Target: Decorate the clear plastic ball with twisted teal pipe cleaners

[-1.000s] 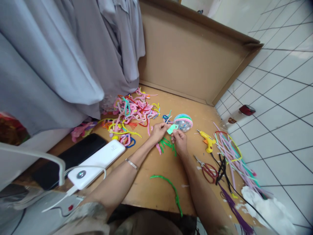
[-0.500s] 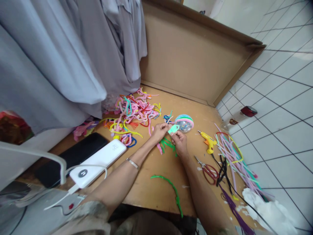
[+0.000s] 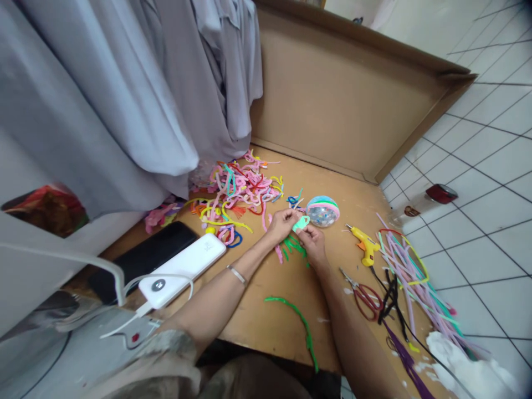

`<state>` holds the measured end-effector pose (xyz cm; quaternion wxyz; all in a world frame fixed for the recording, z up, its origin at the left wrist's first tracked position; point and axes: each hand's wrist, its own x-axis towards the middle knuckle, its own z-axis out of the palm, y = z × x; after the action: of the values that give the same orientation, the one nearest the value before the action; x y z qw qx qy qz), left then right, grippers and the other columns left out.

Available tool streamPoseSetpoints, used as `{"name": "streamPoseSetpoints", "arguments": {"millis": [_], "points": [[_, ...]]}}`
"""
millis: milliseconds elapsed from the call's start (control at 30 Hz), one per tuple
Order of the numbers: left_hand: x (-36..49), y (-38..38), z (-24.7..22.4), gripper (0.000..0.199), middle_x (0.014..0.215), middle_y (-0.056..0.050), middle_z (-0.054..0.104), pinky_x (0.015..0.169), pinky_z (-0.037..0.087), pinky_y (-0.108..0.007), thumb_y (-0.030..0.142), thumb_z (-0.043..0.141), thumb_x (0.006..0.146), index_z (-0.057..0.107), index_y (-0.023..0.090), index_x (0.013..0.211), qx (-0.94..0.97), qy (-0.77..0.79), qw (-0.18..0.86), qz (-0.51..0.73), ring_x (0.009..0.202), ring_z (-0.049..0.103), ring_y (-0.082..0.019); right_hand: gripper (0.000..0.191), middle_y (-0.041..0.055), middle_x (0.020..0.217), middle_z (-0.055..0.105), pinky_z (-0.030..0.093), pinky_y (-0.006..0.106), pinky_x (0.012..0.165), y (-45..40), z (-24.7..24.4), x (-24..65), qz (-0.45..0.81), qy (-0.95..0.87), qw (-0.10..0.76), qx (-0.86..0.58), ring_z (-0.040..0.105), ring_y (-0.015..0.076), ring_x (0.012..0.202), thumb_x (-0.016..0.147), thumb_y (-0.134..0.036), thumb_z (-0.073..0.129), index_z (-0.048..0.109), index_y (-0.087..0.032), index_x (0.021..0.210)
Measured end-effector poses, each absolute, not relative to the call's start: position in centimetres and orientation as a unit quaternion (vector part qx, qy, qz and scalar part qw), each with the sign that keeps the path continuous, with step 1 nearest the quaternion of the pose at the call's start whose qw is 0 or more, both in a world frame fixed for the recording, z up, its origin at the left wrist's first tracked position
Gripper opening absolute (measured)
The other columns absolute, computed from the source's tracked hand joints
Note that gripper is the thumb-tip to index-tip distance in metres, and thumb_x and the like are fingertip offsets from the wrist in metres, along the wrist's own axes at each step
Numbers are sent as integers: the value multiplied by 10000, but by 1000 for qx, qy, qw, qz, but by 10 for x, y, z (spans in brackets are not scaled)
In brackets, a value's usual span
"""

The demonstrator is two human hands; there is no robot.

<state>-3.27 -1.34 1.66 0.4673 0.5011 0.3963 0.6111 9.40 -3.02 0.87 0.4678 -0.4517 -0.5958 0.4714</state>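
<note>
A small mint-green piece with a loop [image 3: 301, 223] is pinched between my two hands, above the middle of the table. My left hand [image 3: 284, 224] grips its left side with closed fingers. From below and the right, my right hand [image 3: 312, 241] holds it between thumb and fingers. Short green pipe-cleaner pieces [image 3: 291, 246] lie under the hands. Just behind them sits a clear round container [image 3: 323, 211] with pink, green and blue bands on top. A longer curved green strand [image 3: 300, 318] rests near the front edge.
Tangled pink and coloured pipe cleaners [image 3: 241, 188] lie at the back left, near a white power bank [image 3: 183, 270] and a black phone [image 3: 145, 255]. On the right are a yellow glue gun [image 3: 367, 247], red-handled scissors [image 3: 367, 301], long pipe cleaners [image 3: 407, 266] and white fluff [image 3: 465, 366].
The whole view has shifted, so everything appears farther right. The mint-green piece is turned slightly between my hands, which both still grip it.
</note>
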Motion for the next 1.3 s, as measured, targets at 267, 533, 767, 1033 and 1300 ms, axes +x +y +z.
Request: {"name": "streamPoseSetpoints", "arguments": {"millis": [267,533,767,1033,1300], "points": [[-29,-15,16,333,613,21,548,613,417,-216,454,613,762,561,140,661,498,406,466,608,607,484,-97,405,-57,484,422,268,232,451,-32,12,96,445,-626,465,-440,358,81,442,776,-553,585,492,-198,604],[-27,-15,13,313,640,17,559,603,405,-214,438,627,755,588,135,687,516,409,453,601,607,469,-94,424,-54,492,404,262,238,470,-30,10,97,406,-633,489,-443,327,79,460,789,-537,558,459,-198,554],[-29,-14,11,298,584,29,513,550,368,-210,414,594,768,572,142,648,530,421,437,593,558,431,-90,428,-51,507,432,293,234,465,-29,5,98,410,-643,476,-438,380,88,460,805,-574,542,497,-200,601],[-29,-10,5,343,588,30,517,578,394,-217,473,624,753,588,142,669,514,397,456,609,572,443,-91,393,-49,514,458,317,233,482,-30,7,100,407,-627,500,-437,400,91,463,844,-519,528,499,-206,608],[-29,-13,10,406,622,22,518,591,398,-219,546,562,795,557,152,695,513,399,447,615,601,449,-100,365,-47,534,452,308,247,517,-29,8,99,360,-636,520,-442,380,93,493,849,-456,522,499,-200,589]]}}
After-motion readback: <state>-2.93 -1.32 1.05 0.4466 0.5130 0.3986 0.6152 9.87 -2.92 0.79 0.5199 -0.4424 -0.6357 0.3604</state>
